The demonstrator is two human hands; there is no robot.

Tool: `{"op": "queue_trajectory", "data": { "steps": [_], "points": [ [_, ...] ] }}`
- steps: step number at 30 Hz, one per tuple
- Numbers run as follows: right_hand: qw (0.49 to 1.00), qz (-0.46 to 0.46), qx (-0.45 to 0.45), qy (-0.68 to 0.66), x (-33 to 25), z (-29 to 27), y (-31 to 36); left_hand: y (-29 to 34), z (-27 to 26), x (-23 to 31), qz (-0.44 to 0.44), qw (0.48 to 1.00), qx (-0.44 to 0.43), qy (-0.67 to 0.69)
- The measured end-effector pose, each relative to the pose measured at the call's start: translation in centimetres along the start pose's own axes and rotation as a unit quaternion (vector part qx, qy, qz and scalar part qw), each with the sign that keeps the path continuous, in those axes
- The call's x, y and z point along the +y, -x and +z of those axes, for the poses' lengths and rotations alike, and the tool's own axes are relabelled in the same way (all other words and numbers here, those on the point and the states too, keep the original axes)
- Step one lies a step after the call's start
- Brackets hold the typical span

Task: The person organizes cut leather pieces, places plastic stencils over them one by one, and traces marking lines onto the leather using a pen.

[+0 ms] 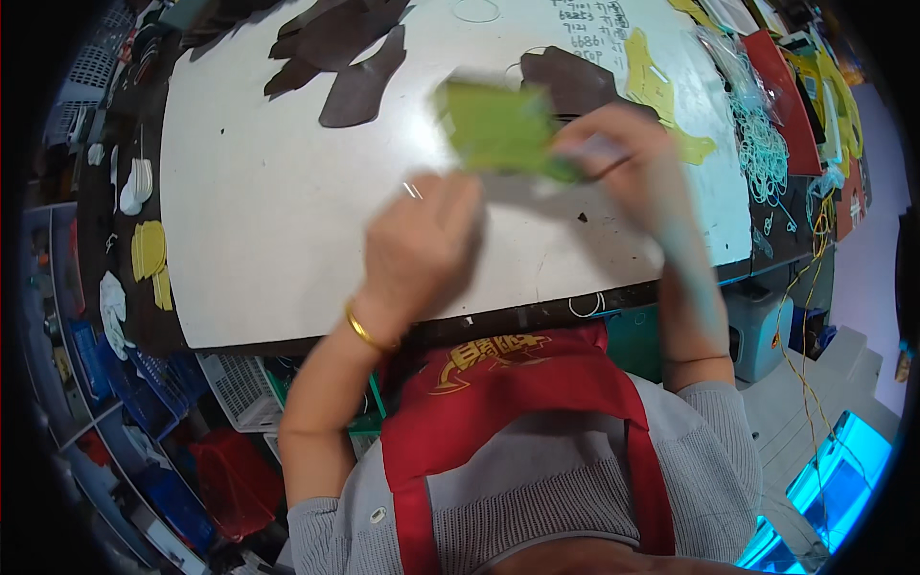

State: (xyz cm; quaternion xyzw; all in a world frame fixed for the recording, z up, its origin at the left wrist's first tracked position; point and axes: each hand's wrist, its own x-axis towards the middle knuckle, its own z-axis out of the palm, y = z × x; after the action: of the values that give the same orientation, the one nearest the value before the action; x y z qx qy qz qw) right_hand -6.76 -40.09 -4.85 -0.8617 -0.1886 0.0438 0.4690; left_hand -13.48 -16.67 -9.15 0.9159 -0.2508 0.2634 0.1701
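A flat yellow-green piece (498,126), blurred by motion, is held above the white table board. My right hand (628,153) grips it at its right end, fingers closed. My left hand (422,244), with a gold bangle at the wrist, is curled closed just below the piece's lower left corner; what its fingertips hold, if anything, is hidden. Behind the right hand lies a dark brown cut piece (570,79). Farther left, more dark brown pieces (364,91) lie in a loose overlapping group.
Yellow pattern pieces (652,81) lie at the board's right, beside a tangle of pale green cord (762,144) and a red folder (781,91). Along the left edge are yellow pieces (149,249) and a white glove (113,311). Baskets (240,393) stand below the table.
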Motion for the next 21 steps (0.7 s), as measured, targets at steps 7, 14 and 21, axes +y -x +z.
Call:
{"op": "queue_trajectory", "data": {
  "steps": [7, 14, 21],
  "points": [
    [0.969, -0.004, 0.104, 0.226, 5.9, -6.7, -1.2, -0.5, 0.7, -6.4, -0.152, 0.978, -0.116, -0.085],
    [0.996, 0.016, -0.084, -0.027, 1.6, 1.3, 2.0, 5.9, -1.8, 1.3, -0.041, 0.995, -0.073, 0.047],
    [0.981, 0.062, -0.181, 0.029, 1.3, 4.7, 1.2, 7.2, -0.4, 2.5, -0.106, 0.992, 0.002, 0.061]
  ]
}}
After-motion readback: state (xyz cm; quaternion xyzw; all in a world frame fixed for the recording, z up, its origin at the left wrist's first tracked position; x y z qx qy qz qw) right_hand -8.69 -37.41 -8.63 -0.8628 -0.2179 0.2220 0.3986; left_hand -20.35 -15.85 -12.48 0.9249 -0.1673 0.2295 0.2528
